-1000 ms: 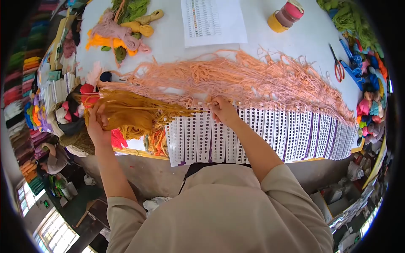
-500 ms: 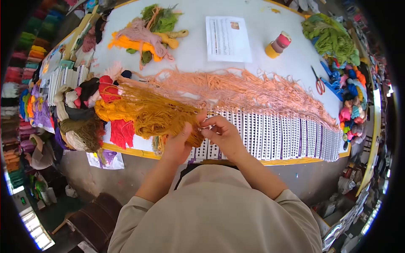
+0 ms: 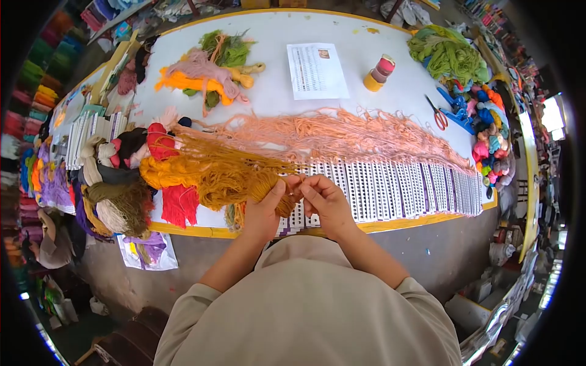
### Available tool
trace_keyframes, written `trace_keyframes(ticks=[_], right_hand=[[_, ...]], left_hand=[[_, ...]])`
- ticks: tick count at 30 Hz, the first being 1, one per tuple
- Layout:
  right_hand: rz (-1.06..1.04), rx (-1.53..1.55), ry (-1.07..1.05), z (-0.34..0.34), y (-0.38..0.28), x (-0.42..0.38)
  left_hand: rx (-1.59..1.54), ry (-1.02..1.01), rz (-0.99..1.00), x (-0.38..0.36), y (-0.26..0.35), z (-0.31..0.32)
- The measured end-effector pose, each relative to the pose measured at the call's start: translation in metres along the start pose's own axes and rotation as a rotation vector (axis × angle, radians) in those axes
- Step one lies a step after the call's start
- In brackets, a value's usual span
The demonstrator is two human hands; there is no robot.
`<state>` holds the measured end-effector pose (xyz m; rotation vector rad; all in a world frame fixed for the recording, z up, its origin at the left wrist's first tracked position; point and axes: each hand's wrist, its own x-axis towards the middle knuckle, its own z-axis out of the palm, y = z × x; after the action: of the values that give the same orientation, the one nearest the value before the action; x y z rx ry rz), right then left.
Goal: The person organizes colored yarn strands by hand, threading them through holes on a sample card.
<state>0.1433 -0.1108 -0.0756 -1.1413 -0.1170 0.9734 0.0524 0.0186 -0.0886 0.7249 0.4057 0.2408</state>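
A skein of golden-brown yarn (image 3: 229, 180) lies across the left front of the table. My left hand (image 3: 267, 210) is closed on the skein's right end, thumb on top. Close beside it, my right hand (image 3: 328, 206) has its fingers pinched together near the left fingertips; what they hold is too small to make out. Under and right of the hands runs a row of white cards with dark holes (image 3: 390, 190). Loose peach threads (image 3: 342, 134) spread along the cards' far ends. Orange yarn (image 3: 162, 172) touches the skein on its left.
Coloured skeins (image 3: 223, 73) lie at the back left. A printed sheet (image 3: 314, 73), stacked thread spools (image 3: 379, 72) and red-handled scissors (image 3: 439, 118) are farther back. Green yarn (image 3: 448, 55) sits at the far right. Dark and olive hanks (image 3: 119, 198) crowd the left edge.
The view has shifted a little, showing more of the table's far edge. My left hand still grips the golden-brown skein, and my right fingers remain pinched beside it.
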Motion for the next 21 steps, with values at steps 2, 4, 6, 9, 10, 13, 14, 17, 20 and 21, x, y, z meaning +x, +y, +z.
trace_keyframes(ticks=[2, 4, 6, 9, 10, 13, 14, 17, 20, 21], right_hand=[[-0.017, 0.002, 0.019, 0.004, 0.003, -0.001], [-0.108, -0.179, 0.070, 0.009, 0.010, -0.003], [-0.162, -0.239, 0.057, 0.011, 0.013, -0.006], [-0.149, -0.188, 0.052, 0.012, 0.015, -0.007], [-0.106, -0.154, 0.060, 0.012, 0.015, -0.007], [-0.094, -0.076, 0.097, 0.023, 0.012, -0.009], [-0.136, -0.215, 0.093, 0.024, 0.013, -0.010], [-0.209, -0.411, 0.089, 0.023, 0.020, -0.009], [-0.170, -0.234, 0.074, 0.021, 0.020, -0.009], [-0.131, -0.142, 0.074, 0.022, 0.019, -0.009]], left_hand=[[0.002, -0.014, -0.012, -0.004, 0.005, 0.003], [0.124, -0.002, 0.008, -0.008, 0.007, 0.010], [0.145, -0.005, 0.037, -0.010, 0.004, 0.008], [0.091, -0.020, 0.046, -0.007, 0.004, -0.001], [0.020, -0.031, 0.026, -0.007, 0.005, -0.003], [0.013, -0.062, -0.009, -0.009, 0.008, -0.005], [0.015, -0.063, -0.011, -0.010, 0.008, -0.005], [0.095, -0.077, -0.013, -0.010, 0.006, -0.008], [0.007, -0.068, -0.011, -0.007, 0.004, -0.013], [-0.032, -0.053, -0.039, -0.007, 0.005, -0.012]])
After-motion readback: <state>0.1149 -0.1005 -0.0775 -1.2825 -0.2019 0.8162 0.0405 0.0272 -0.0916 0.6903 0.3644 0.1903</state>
